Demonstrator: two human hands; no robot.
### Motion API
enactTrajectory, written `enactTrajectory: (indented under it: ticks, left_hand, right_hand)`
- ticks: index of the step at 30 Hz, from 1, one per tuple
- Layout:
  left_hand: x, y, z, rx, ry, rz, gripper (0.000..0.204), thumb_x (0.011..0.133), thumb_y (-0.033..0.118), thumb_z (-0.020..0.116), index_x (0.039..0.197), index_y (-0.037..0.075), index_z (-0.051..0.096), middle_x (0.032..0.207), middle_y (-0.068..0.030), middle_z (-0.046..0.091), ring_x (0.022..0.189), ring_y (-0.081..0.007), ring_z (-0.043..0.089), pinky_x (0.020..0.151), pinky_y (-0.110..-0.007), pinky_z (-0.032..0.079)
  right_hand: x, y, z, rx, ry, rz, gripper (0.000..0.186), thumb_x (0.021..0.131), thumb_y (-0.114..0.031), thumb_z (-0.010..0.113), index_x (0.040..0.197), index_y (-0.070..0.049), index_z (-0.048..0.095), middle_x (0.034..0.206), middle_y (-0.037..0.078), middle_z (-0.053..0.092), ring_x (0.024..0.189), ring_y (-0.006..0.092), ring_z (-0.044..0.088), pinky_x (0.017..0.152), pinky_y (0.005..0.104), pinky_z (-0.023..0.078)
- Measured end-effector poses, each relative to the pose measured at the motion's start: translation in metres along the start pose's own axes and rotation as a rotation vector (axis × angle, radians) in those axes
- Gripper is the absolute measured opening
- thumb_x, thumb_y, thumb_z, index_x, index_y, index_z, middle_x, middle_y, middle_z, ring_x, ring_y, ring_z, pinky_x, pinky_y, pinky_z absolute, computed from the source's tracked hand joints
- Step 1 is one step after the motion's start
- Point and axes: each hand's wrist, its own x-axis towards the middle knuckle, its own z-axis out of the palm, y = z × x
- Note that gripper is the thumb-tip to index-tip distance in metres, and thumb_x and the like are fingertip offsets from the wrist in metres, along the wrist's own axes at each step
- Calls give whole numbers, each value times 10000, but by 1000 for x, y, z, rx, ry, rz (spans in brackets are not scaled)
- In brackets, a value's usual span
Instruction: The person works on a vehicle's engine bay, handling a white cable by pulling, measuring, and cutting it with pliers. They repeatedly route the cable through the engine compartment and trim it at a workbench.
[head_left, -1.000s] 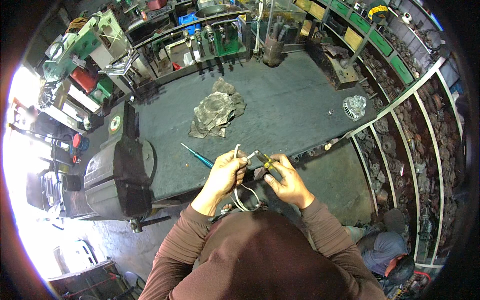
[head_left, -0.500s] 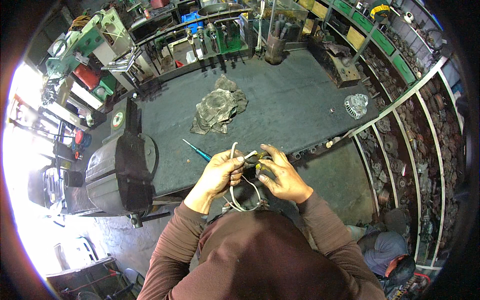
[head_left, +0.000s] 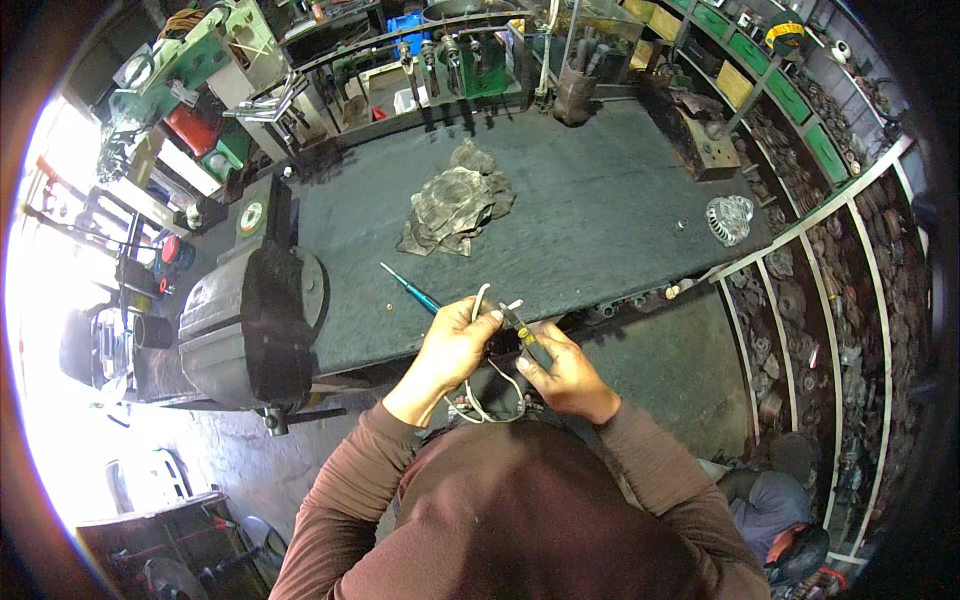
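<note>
My left hand (head_left: 452,350) is closed round a white cable (head_left: 479,300), just off the bench's front edge. One cable end stands up above the thumb, and a loop hangs below the hand. My right hand (head_left: 572,378) grips pliers with yellow and dark handles (head_left: 527,338). Their jaws point toward the cable beside my left thumb; the fingers partly hide the contact. On the bench just beyond my left hand lies a blue-handled screwdriver (head_left: 424,299). Farther back is a crumpled, grimy cloth (head_left: 455,205).
A large dark vise (head_left: 245,335) stands at the bench's left. On the dark bench top (head_left: 590,210), a metal alternator housing (head_left: 729,220) sits at the right. Shelves of parts (head_left: 865,330) line the right side. Another person (head_left: 775,510) is low at the lower right.
The pliers' handles, spread apart before, are now together in my right hand, with the jaws angled toward the cable. The view has shifted slightly, moving the bench items a little to the right.
</note>
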Motion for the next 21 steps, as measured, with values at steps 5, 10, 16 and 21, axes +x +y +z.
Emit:
enactTrajectory:
  ticks: [5,10,16,21]
  left_hand:
    - [-16,-39,8,1029,183,447,124,931,134,646,949,14,617,815,-223,685,702,-387,690,627,-476,552]
    - [-20,-53,12,1047,87,316,176,937,189,601,986,20,604,861,-239,697,802,-457,682,710,-531,553]
    - [-22,-24,0,238,-41,114,170,1013,155,633,1080,10,692,772,32,630,656,-72,523,589,-283,435]
    - [-27,-14,-22,-286,-200,-240,115,1023,144,619,929,81,642,671,75,479,551,-24,362,478,-231,279]
  right_hand:
    - [-17,-4,-13,405,-310,590,307,1018,-301,644,1060,1,685,898,17,651,804,180,579,792,368,507]
    - [-38,6,-8,-43,-210,386,232,963,-218,715,988,9,676,894,114,678,848,238,623,832,393,509]
    - [-14,15,19,-109,95,-161,225,906,-151,724,1067,-6,661,1172,203,604,1062,384,617,925,449,506]
    - [3,23,14,-241,137,-346,224,841,-130,761,1003,-5,672,1076,208,607,992,424,617,854,461,526]
